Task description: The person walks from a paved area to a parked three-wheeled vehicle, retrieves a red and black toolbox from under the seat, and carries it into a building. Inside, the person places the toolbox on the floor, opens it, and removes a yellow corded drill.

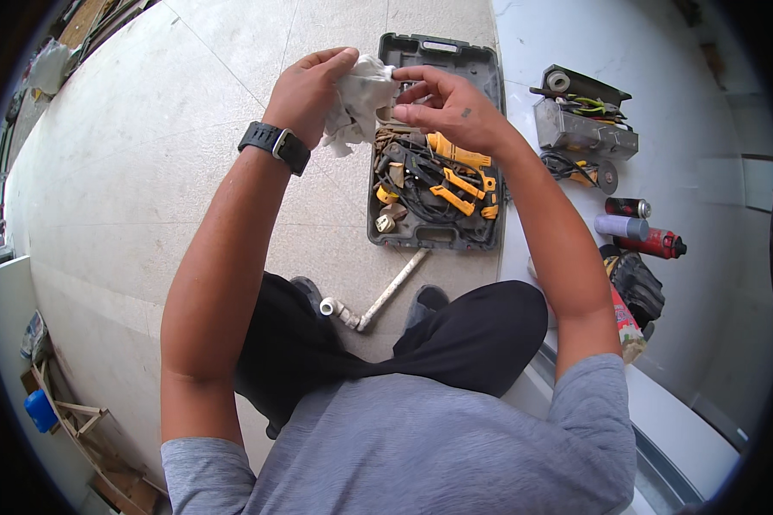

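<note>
My left hand [307, 93], with a black watch on its wrist, grips a crumpled white work glove [362, 96] between thumb and fingers, held up in front of me. At the glove's right edge is my right hand [445, 105], its fingers curved and apart, the index fingertip touching or almost touching the fabric. Below both hands, an open black tool case [442, 238] lies on the floor. Inside it are a yellow power tool [457, 153], black cables and yellow-handled parts. The hands and glove cover part of the case.
A white pipe with elbow fittings [395, 290] lies between my feet. To the right, a metal toolbox [575, 129] holds pliers, beside an angle grinder [594, 175], cans [623, 227], a red bottle [661, 244] and a dark glove [640, 287]. Wooden pieces [82, 421] stand far left.
</note>
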`<act>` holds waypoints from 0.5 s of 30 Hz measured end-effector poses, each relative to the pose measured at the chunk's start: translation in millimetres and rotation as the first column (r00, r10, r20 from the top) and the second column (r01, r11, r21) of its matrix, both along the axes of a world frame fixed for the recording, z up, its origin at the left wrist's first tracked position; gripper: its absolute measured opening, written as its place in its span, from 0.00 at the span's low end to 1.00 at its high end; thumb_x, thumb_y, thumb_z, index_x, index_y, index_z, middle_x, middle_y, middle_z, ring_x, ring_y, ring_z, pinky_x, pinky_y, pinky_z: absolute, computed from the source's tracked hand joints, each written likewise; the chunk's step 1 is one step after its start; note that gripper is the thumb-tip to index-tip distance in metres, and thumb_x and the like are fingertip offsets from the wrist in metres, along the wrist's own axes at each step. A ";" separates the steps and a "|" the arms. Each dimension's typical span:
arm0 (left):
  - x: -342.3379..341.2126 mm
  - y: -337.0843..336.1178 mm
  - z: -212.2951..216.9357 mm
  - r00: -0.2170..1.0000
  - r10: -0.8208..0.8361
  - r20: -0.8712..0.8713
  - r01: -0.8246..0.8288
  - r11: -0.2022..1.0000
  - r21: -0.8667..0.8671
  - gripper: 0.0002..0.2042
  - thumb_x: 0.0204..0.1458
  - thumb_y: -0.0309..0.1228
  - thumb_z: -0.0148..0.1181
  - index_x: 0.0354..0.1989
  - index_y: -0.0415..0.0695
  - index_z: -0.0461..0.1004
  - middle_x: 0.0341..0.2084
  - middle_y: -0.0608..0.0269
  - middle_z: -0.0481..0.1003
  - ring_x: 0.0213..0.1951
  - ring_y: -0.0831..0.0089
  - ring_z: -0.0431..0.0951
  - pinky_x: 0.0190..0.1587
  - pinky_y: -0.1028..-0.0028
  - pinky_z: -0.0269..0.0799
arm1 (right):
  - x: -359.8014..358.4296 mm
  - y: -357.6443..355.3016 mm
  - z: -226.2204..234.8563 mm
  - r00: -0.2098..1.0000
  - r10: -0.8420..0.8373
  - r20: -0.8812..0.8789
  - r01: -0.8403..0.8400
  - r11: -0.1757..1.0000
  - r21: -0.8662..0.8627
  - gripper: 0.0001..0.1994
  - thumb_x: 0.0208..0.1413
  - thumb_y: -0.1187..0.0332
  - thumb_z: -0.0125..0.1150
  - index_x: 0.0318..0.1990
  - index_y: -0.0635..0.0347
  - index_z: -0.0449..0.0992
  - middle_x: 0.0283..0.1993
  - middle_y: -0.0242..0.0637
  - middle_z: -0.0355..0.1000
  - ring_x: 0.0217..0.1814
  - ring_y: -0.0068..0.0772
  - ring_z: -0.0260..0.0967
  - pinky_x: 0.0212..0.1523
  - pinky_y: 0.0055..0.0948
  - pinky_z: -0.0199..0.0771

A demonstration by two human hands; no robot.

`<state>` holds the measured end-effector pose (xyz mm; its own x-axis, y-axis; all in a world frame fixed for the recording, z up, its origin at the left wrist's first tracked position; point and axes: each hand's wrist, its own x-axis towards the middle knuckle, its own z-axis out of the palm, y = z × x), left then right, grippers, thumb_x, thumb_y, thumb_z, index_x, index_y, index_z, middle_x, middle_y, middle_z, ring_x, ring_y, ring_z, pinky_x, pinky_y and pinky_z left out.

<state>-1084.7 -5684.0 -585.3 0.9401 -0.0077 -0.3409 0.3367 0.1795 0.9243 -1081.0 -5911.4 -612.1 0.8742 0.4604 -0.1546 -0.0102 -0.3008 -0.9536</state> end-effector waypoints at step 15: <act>-7.1 5.5 -51.0 0.993 -0.083 0.084 0.089 0.993 -0.074 0.29 0.57 0.42 0.66 0.61 0.36 0.70 0.51 0.52 0.76 0.52 0.65 0.77 0.55 0.66 0.73 | -11.6 53.5 -47.3 0.873 -0.349 -0.341 0.372 0.928 0.004 0.15 0.66 0.54 0.57 0.42 0.58 0.78 0.38 0.30 0.77 0.37 0.20 0.74 0.38 0.26 0.77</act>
